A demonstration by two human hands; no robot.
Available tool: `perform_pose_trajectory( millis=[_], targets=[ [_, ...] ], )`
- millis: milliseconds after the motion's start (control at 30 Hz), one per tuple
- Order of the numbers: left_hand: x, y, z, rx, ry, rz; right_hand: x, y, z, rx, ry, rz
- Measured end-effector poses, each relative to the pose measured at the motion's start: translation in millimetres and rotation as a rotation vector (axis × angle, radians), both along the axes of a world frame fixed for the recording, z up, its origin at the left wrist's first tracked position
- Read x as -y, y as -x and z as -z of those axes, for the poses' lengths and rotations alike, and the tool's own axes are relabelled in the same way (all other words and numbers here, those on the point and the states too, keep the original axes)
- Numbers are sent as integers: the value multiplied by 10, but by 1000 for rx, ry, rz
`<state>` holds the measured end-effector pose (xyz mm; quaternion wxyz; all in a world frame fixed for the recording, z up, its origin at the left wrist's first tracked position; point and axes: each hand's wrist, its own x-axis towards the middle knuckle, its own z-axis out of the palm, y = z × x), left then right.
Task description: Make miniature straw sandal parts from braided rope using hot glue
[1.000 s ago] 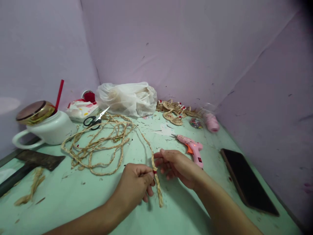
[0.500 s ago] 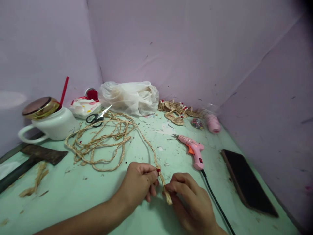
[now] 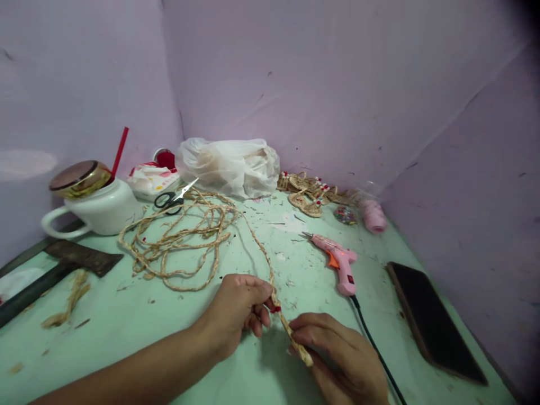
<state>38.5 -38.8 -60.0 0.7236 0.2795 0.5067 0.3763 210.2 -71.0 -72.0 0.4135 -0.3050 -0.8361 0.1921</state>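
My left hand point(image 3: 238, 309) pinches a braided straw rope point(image 3: 257, 247) just above a small red bead point(image 3: 276, 309) threaded on it. My right hand point(image 3: 337, 354) is closed on the rope's free end point(image 3: 301, 351), low in the view. The rope runs back from my hands to a loose tangle of coils point(image 3: 181, 239) in the middle of the green table point(image 3: 126, 337). A pink glue gun point(image 3: 340, 261) lies to the right of my hands, its black cord point(image 3: 371, 349) passing beside my right hand.
Scissors point(image 3: 171, 198), a white jug with a gold lid point(image 3: 90, 205) and a cleaver point(image 3: 54, 270) sit at the left. A plastic bag point(image 3: 230, 166), woven straw pieces point(image 3: 306, 194) and pink thread point(image 3: 373, 215) line the back wall. A black phone point(image 3: 434, 320) lies at the right.
My right hand came back from beside the glue gun and closed on the rope's end. Both hands and the rope end have shifted slightly down and right.
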Motion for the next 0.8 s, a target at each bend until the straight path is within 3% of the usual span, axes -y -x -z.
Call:
perform_pose_trajectory(
  millis=[367, 567, 800],
  targets=[
    [-8, 21, -4, -252, -115, 172, 7, 17, -73, -72, 30, -12],
    [7, 44, -27, -408, -216, 298, 7, 8, -83, -70, 150, -65],
    [-16, 133, -39, -369, -346, 539, 9, -38, -58, -95, 304, -61]
  ],
)
